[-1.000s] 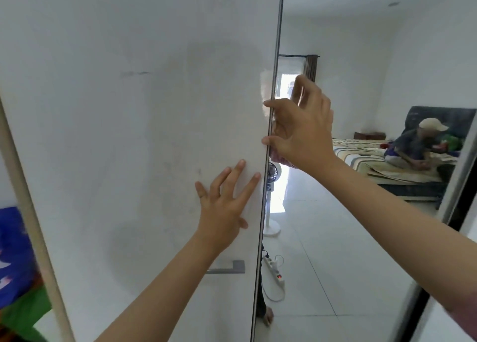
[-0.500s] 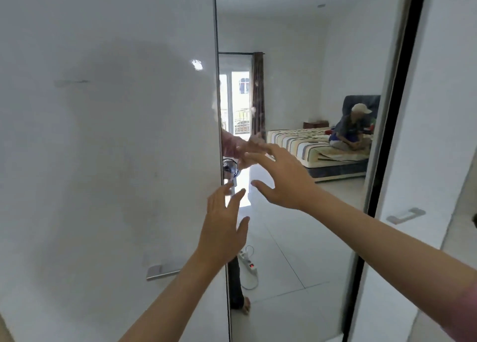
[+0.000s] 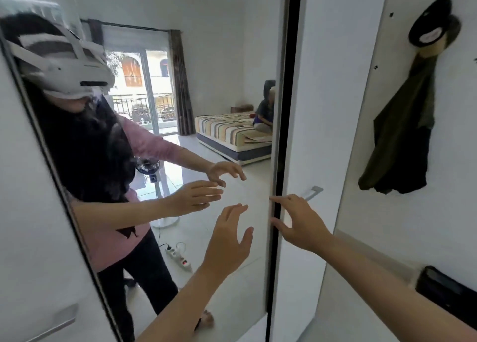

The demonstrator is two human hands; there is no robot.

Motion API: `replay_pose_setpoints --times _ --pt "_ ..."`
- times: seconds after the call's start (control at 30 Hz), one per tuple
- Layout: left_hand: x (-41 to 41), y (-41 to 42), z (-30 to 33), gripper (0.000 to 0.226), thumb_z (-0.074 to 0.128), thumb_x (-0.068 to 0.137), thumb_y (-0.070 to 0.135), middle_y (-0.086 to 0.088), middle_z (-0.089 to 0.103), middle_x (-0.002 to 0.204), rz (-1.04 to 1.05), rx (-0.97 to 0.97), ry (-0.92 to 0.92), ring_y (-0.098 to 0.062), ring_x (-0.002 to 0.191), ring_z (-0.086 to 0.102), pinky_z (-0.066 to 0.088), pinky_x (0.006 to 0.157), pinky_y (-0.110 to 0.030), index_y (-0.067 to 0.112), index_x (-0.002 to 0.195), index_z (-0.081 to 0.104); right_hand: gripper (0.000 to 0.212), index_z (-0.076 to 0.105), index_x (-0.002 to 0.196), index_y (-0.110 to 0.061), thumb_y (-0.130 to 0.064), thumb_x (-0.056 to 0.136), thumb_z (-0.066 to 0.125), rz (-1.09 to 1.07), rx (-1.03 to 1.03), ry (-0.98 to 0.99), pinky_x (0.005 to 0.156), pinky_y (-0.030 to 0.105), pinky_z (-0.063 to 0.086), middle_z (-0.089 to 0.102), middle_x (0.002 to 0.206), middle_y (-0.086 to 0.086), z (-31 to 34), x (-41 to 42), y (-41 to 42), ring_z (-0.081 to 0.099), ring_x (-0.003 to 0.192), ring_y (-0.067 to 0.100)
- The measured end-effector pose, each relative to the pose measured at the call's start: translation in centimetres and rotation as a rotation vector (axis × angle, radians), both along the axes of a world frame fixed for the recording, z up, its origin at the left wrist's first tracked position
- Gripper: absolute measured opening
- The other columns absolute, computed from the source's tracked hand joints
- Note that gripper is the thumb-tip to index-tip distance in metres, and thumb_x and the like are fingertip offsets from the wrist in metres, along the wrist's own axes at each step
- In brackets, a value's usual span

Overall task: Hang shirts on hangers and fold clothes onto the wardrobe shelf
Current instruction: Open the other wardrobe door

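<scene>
At the wardrobe front, the mirrored door (image 3: 180, 109) now fills the middle of the view, where a moment ago a plain white panel stood with the right hand hooked over its edge and the left palm flat on it. Both hands have come off that panel. The left hand (image 3: 228, 241) hovers before the glass with its fingers spread and holding nothing; the right hand (image 3: 299, 221) reaches to the dark gap at the mirror's right edge, fingers loosely open, the tips at or just touching the frame. I would judge the wardrobe is being shut or shifted across, so the hanging and folding is paused or finished. No shelf, hanger or shirt shows, since the doors hide the inside, and I cannot tell what it holds. To the right, a white door with a handle (image 3: 312, 192) stands closed, and far right a dark green garment (image 3: 402, 140) hangs on the wall under a black cap (image 3: 429, 29).
</scene>
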State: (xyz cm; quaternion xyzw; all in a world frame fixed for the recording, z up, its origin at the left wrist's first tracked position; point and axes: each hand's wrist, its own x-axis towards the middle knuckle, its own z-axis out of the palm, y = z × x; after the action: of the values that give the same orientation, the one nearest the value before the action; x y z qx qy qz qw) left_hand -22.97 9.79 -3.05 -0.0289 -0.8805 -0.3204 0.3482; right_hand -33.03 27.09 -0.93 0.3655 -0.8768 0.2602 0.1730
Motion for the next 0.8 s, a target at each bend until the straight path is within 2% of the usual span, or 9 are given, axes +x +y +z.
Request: replay_pose_setpoints --times 0.1,0.2,0.3,0.37,0.47,0.6,0.73,0.8 --pt "-4.4 2.3 -0.6 0.044 0.062 0.087 0.018 -0.001 0.055 0.129 -0.046 0.056 -0.046 -0.009 0.12 0.047 0.023 0.098 0.003 0.013 0.129 0.051 0.048 0.046 0.135 -0.025 -0.035 0.09 0.058 -0.044 0.019 -0.029 0.088 0.036 0.049 0.055 0.12 0.003 -1.7 -4.1 2.3 0.051 0.113 0.021" --pt "-8.8 4.2 -1.4 0.048 0.06 0.09 0.021 0.001 0.05 0.136 -0.096 0.063 -0.11 -0.009 0.126 0.042 0.018 0.097 0.005 0.013 0.135 0.046 0.039 0.051 0.128 -0.022 -0.031 0.091 0.057 -0.086 -0.008 -0.052 0.086 0.033 0.049 0.055 0.121 0.003 -3.1 -7.7 3.4 0.051 0.113 0.021" --pt "-12.5 5.9 -2.1 0.049 0.057 0.092 0.02 0.004 0.048 0.137 -0.111 0.113 -0.15 -0.005 0.127 0.04 0.024 0.102 -0.005 0.014 0.138 0.041 0.035 0.053 0.124 -0.02 -0.027 0.091 0.058 -0.062 0.017 -0.066 0.084 0.032 0.05 0.055 0.121 0.002 -4.6 -10.7 4.1 0.053 0.112 0.02" --pt "-14.3 7.0 -2.5 0.044 0.053 0.094 0.017 0.005 0.052 0.131 -0.124 0.184 -0.149 -0.005 0.123 0.047 0.035 0.101 -0.014 0.017 0.136 0.04 0.033 0.054 0.123 -0.02 -0.026 0.09 0.059 -0.014 0.006 -0.078 0.084 0.032 0.051 0.055 0.122 0.0 -5.7 -12.2 4.4 0.055 0.11 0.019" --pt "-15.7 8.2 -3.4 0.035 0.049 0.095 0.009 0.007 0.057 0.117 -0.12 0.297 -0.068 -0.004 0.109 0.057 0.047 0.093 -0.018 0.022 0.126 0.039 0.027 0.057 0.116 -0.022 -0.023 0.09 0.06 0.047 -0.06 -0.067 0.079 0.029 0.053 0.056 0.113 -0.004 -6.7 -13.7 4.5 0.058 0.099 0.014" --pt "-16.3 8.4 -4.2 0.036 0.05 0.092 0.0 0.017 0.056 0.11 -0.08 0.339 0.01 -0.002 0.103 0.058 0.048 0.088 -0.017 0.023 0.12 0.044 0.016 0.064 0.105 -0.02 -0.02 0.089 0.062 0.051 -0.23 -0.087 0.066 0.012 0.049 0.057 0.098 -0.005 -7.3 -14.4 4.3 0.055 0.081 0.005" --pt "-17.0 7.6 -4.0 0.033 0.054 0.09 0.0 0.006 0.06 0.099 -0.118 0.296 0.054 -0.007 0.091 0.06 0.05 0.077 -0.019 0.024 0.112 0.047 0.014 0.064 0.101 -0.022 -0.021 0.087 0.061 0.019 -0.285 -0.11 0.055 0.019 0.049 0.055 0.094 -0.007 -7.4 -14.1 4.4 0.055 0.07 0.01" --pt "-17.2 7.3 -4.0 0.032 0.053 0.089 -0.002 0.007 0.058 0.094 -0.162 0.248 0.083 -0.006 0.084 0.06 0.048 0.071 -0.016 0.023 0.108 0.048 0.013 0.064 0.1 -0.022 -0.021 0.087 0.062 -0.015 -0.27 -0.109 0.053 0.016 0.045 0.055 0.094 -0.007 -7.1 -13.7 4.9 0.052 0.064 0.007"
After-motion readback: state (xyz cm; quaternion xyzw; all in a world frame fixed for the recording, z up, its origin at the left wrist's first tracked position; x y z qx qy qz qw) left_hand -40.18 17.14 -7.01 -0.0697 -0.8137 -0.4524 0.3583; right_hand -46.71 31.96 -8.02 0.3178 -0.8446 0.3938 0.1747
